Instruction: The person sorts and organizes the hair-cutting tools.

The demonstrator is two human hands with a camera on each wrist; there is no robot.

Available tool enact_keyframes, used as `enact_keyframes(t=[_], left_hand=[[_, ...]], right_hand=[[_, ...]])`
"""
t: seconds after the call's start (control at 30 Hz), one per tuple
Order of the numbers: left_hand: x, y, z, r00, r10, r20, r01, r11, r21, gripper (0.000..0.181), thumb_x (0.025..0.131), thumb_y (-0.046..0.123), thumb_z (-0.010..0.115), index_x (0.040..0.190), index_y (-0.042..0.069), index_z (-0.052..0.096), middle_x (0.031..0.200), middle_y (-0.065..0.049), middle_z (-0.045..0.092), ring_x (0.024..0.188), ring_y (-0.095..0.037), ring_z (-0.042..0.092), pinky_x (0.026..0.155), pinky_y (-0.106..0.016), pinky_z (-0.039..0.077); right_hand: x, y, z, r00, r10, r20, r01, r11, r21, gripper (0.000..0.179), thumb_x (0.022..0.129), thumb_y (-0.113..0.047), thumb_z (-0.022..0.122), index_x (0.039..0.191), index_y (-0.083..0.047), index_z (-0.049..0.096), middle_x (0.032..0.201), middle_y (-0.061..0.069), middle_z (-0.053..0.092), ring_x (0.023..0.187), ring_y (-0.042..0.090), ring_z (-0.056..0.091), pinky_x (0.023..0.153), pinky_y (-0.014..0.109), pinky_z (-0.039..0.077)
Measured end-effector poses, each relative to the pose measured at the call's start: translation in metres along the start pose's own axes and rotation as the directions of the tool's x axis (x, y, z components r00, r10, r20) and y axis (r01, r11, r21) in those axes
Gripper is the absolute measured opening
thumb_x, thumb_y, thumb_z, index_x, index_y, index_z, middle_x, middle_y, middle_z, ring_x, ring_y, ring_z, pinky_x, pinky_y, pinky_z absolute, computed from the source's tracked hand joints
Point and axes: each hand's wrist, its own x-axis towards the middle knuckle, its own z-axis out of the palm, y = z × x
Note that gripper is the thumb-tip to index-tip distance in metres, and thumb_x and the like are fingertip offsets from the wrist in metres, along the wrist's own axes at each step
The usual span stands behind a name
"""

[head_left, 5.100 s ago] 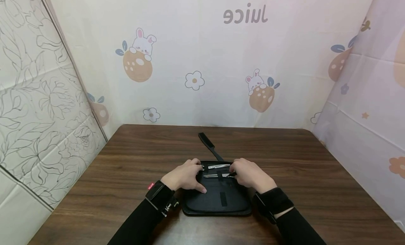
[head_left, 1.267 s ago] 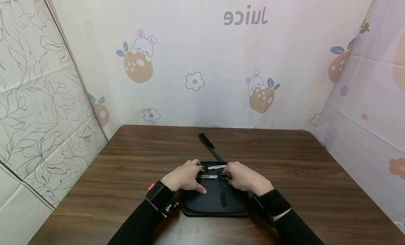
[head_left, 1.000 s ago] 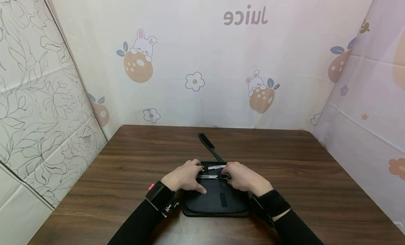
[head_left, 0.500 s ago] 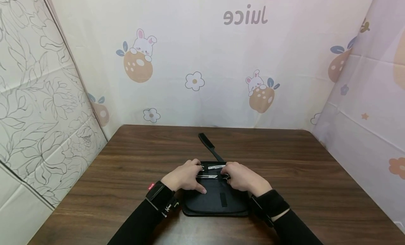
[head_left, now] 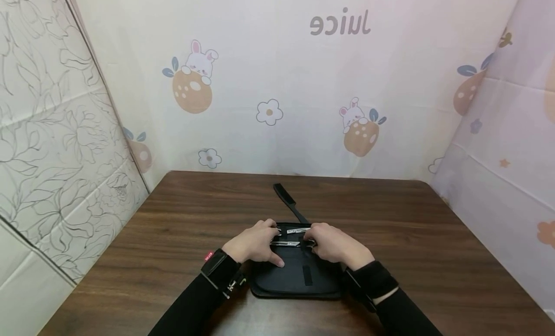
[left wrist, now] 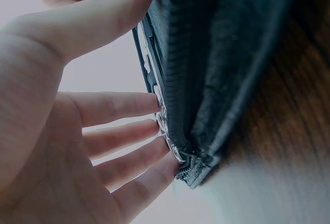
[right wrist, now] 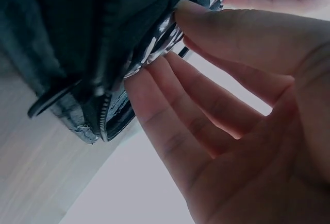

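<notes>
A black zippered case (head_left: 286,278) lies on the table with metal scissors strapped across its upper part. My left hand (head_left: 256,244) rests on the case's left side, thumb on its face and fingers fairly straight. In the left wrist view its fingertips touch shiny metal loops (left wrist: 162,118) along the case's edge. My right hand (head_left: 336,244) pinches the handle end of the lower scissors (head_left: 286,243), whose blades point left across the case. Thumb and fingertips meet at the metal in the right wrist view. Above them lies a second silver pair of scissors (head_left: 298,230), partly covered by my right hand.
A black comb (head_left: 284,195) extends from behind the case toward the back of the wooden table (head_left: 208,201). A zipper pull (right wrist: 51,98) hangs at the case's edge in the right wrist view. Printed curtains (head_left: 269,61) stand behind and at both sides.
Since the earliest frame my right hand and the lower scissors have shifted left across the case. During the last second the hands have stayed almost in place; the head view has moved slightly.
</notes>
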Motion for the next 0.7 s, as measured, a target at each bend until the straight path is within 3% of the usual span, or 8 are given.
enact_keyframes(t=[0.37,0.7], left_hand=[[0.0,0.002,-0.002,1.0,-0.01,0.0,0.01,1.0,0.004,0.078,0.079,0.053,0.084,0.139,0.009,0.061,0.149,-0.007,0.045,0.135,-0.025,0.043,0.101,-0.043,0.048],[0.0,0.002,0.0,1.0,-0.006,-0.016,0.007,1.0,0.02,0.078,0.078,0.054,0.085,0.138,0.009,0.063,0.146,-0.006,0.048,0.132,-0.024,0.046,0.1,-0.042,0.049]], right_hand=[[0.01,-0.003,-0.011,1.0,0.024,-0.002,-0.024,1.0,0.001,0.021,0.094,-0.002,0.069,0.113,-0.007,0.075,0.105,0.006,0.069,0.081,0.015,0.058,0.073,0.038,0.05],[0.024,-0.002,-0.025,0.995,-0.01,-0.104,0.003,0.998,-0.065,0.013,0.096,-0.007,0.066,0.106,-0.005,0.075,0.092,0.001,0.066,0.073,0.012,0.058,0.067,0.035,0.05]])
